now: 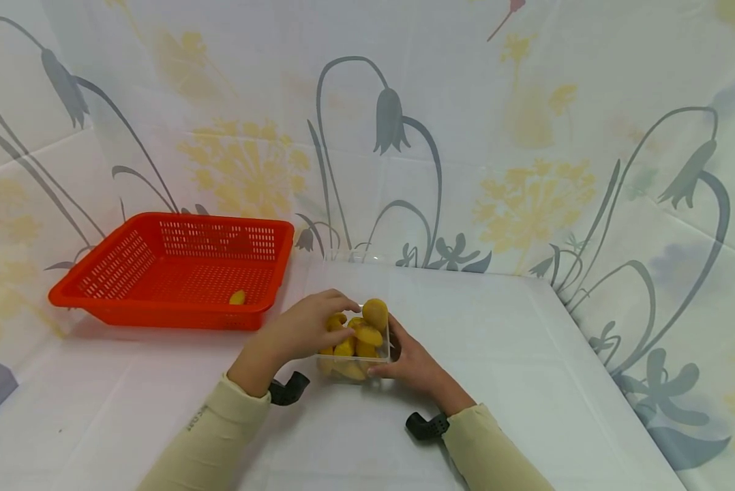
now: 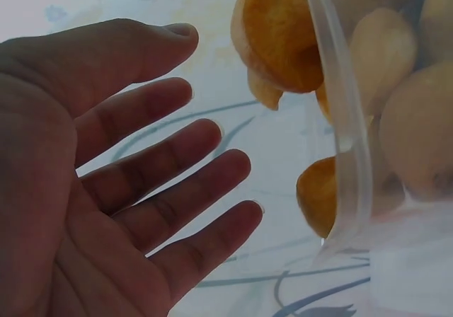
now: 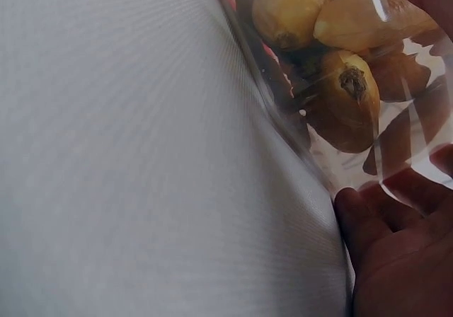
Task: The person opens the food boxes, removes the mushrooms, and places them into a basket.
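A clear plastic box (image 1: pixel 353 359) heaped with yellow mushrooms (image 1: pixel 367 334) stands on the white-covered table. My right hand (image 1: pixel 415 363) grips the box at its right side, with the thumb at the front; the right wrist view shows fingers (image 3: pixel 354 214) against the clear wall and mushrooms (image 3: pixel 347 98) behind it. Over the box's left side hovers my left hand (image 1: pixel 300 331). Its fingers (image 2: pixel 205 182) are spread and relaxed, holding nothing, a short gap from the mushrooms (image 2: pixel 283 34) that stick up above the rim.
Back left stands a red perforated plastic basket (image 1: pixel 186 310), one small yellow piece (image 1: pixel 237 297) lying in it. A transparent lid (image 1: pixel 355 257) appears raised behind the box. Flower-printed white cloth (image 1: pixel 466 170) hangs behind the table and along its sides.
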Motion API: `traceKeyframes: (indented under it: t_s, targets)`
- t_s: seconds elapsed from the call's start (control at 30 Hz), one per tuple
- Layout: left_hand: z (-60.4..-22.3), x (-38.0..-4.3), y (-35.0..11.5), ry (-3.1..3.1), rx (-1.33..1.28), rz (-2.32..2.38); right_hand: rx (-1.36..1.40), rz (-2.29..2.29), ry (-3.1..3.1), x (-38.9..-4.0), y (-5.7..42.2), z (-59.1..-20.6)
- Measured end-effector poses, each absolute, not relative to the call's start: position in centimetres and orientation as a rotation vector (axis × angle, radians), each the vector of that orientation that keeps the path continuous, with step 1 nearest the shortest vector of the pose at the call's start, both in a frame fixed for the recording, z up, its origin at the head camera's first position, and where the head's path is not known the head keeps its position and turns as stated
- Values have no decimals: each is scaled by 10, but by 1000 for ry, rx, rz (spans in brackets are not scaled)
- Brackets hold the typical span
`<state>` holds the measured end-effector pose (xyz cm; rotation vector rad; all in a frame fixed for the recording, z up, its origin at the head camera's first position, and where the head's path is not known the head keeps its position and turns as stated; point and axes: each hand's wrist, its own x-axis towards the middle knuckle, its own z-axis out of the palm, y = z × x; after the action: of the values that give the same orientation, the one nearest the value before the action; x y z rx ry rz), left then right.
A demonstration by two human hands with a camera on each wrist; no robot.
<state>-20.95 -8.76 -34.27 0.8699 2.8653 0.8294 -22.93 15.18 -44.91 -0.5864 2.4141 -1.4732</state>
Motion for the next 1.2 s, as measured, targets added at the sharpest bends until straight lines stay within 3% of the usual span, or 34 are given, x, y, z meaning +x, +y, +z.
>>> traceKeyframes:
  t_s: [1.2]
  targets:
    - [-356,-208,-67,2811,1047,830,-593,-1439,2416,-224,150,-437]
